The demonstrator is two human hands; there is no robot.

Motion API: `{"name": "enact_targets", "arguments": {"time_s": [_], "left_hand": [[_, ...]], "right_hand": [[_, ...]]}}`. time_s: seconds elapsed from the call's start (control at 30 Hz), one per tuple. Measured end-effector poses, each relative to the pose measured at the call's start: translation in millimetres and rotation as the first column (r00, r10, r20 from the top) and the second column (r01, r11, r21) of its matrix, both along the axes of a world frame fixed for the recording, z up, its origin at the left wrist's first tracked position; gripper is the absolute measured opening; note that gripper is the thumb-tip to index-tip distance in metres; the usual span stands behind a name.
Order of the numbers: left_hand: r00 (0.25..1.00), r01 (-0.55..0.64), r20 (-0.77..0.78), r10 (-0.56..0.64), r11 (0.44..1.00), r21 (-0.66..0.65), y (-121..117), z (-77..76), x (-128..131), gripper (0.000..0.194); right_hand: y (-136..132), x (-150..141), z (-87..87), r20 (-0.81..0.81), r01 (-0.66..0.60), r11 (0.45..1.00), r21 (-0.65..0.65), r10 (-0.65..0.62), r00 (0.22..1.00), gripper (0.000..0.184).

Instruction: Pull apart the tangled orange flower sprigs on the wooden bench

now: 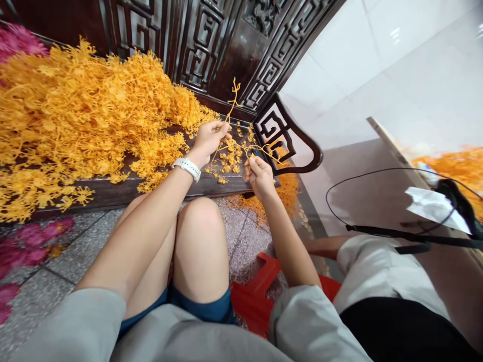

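Note:
My left hand (211,140) grips the stem of a thin orange branching sprig (234,95) that rises above the fingers. My right hand (259,176) pinches a strand of orange sprig (256,150) stretching across towards my left hand. A white watch (186,169) circles my left wrist. Just left of my hands lies a large heap of dry orange branching sprigs (75,115). It rests on a dark wooden bench (113,195), with small loose bits (228,161) scattered under my hands.
A carved dark lattice bench back (279,133) rises behind my hands. Magenta material lies at top left (18,42) and on the speckled tile floor (30,241). A red stool (256,294) is below. At right, a person in a white top (385,266) sits near a black cable (377,186).

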State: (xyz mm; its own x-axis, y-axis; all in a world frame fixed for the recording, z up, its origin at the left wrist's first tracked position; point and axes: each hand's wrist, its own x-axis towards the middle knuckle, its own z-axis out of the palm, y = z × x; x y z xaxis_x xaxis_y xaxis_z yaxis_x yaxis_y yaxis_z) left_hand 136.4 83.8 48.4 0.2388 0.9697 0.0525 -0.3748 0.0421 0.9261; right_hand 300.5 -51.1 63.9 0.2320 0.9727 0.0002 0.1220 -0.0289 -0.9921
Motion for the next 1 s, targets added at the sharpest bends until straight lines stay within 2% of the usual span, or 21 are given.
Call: {"name": "enact_targets", "arguments": {"time_s": [0.13,0.23,0.3,0.33,0.37,0.4,0.43,0.47,0.5,0.53,0.57,0.6,0.63,0.67,0.7,0.73,0.77,0.83,0.9,0.97,1.0], "left_hand": [[0.999,0.043,-0.009,-0.044,0.999,-0.031,-3.7,3.2,-4.0,0.016],[0.999,0.039,-0.017,-0.040,0.996,-0.083,-2.7,4.7,-9.7,0.022],[1.000,0.001,-0.016,-0.004,0.990,-0.139,0.8,5.5,-15.3,0.025],[1.000,-0.026,-0.014,0.024,0.985,-0.172,3.2,6.1,-18.5,0.026],[0.999,-0.054,-0.010,0.053,0.978,-0.204,5.9,6.8,-21.9,0.026],[0.997,-0.076,-0.004,0.078,0.970,-0.232,8.5,7.7,-25.4,0.025],[0.995,-0.091,0.003,0.095,0.963,-0.255,10.9,8.6,-28.9,0.025],[0.995,-0.095,0.011,0.102,0.958,-0.269,12.7,9.6,-32.2,0.025],[0.995,-0.089,0.017,0.097,0.958,-0.273,13.9,10.4,-35.4,0.024],[0.996,-0.079,0.018,0.087,0.959,-0.271,14.3,10.9,-38.3,0.025],[0.997,-0.071,0.012,0.077,0.962,-0.263,14.1,11.0,-40.9,0.025],[0.998,-0.066,0.004,0.069,0.966,-0.250,13.4,10.7,-43.0,0.026],[0.998,-0.062,-0.005,0.063,0.970,-0.233,12.4,10.0,-44.7,0.027],[0.998,-0.059,-0.014,0.057,0.975,-0.216,11.4,9.1,-45.9,0.028],[0.998,-0.056,-0.024,0.052,0.978,-0.200,10.5,8.2,-46.5,0.029],[0.998,-0.049,-0.035,0.043,0.982,-0.183,9.9,7.6,-46.8,0.030],[0.998,-0.040,-0.052,0.032,0.986,-0.164,9.5,7.7,-47.0,0.030],[0.993,-0.033,-0.119,0.020,0.994,-0.108,8.5,10.6,-48.7,0.028],[0.966,-0.044,-0.255,0.040,0.999,-0.012,5.8,16.6,-55.2,0.027],[0.889,-0.031,-0.450,0.083,0.992,0.121,0.0,22.7,-68.7,0.027],[0.831,0.005,-0.546,0.106,0.980,0.198,-4.1,24.7,-78.3,0.027]], "right_hand": [[-7.3,0.7,2.7,-0.012,-0.022,1.000,-0.003,0.022,1.000,0.049],[-17.3,4.2,11.3,-0.040,-0.015,1.000,0.018,0.016,0.999,0.043],[-30.1,12.0,23.3,-0.037,-0.089,0.996,-0.004,0.089,0.995,0.041],[-38.1,18.3,30.8,-0.006,-0.193,0.980,-0.057,0.193,0.981,0.041],[-46.4,26.4,38.7,0.033,-0.348,0.926,-0.144,0.356,0.934,0.040],[-54.1,35.9,46.2,0.052,-0.528,0.812,-0.249,0.556,0.829,0.038],[-60.4,46.5,52.6,0.037,-0.682,0.655,-0.324,0.730,0.683,0.035],[-64.6,57.6,57.6,0.015,-0.772,0.553,-0.313,0.816,0.578,0.034],[-66.2,68.6,60.9,0.013,-0.794,0.567,-0.219,0.815,0.579,0.036],[-65.1,78.9,62.5,0.017,-0.720,0.691,-0.053,0.722,0.692,0.039],[-61.8,88.0,62.7,-0.018,-0.503,0.850,0.157,0.512,0.859,0.043],[-56.8,95.4,61.7,-0.102,-0.177,0.932,0.317,0.219,0.970,0.045],[-51.1,100.6,59.9,-0.204,0.108,0.914,0.392,-0.028,0.979,0.045],[-45.6,103.3,57.2,-0.292,0.305,0.867,0.394,-0.197,0.936,0.045],[-41.2,103.4,53.5,-0.348,0.401,0.845,0.353,-0.279,0.895,0.046],[-38.4,100.7,48.8,-0.380,0.428,0.853,0.300,-0.305,0.873,0.045],[-37.5,95.7,42.7,-0.389,0.403,0.883,0.239,-0.293,0.873,0.042],[-41.1,80.9,26.4,-0.372,0.275,0.952,0.136,-0.208,0.905,0.034],[-49.2,64.7,5.3,-0.329,0.140,0.988,0.059,-0.113,0.938,0.028],[-57.1,51.7,-21.9,-0.241,-0.049,0.995,-0.092,0.026,0.970,0.026],[-59.6,46.4,-39.0,-0.192,-0.177,0.961,-0.213,0.137,0.972,0.027]]}}
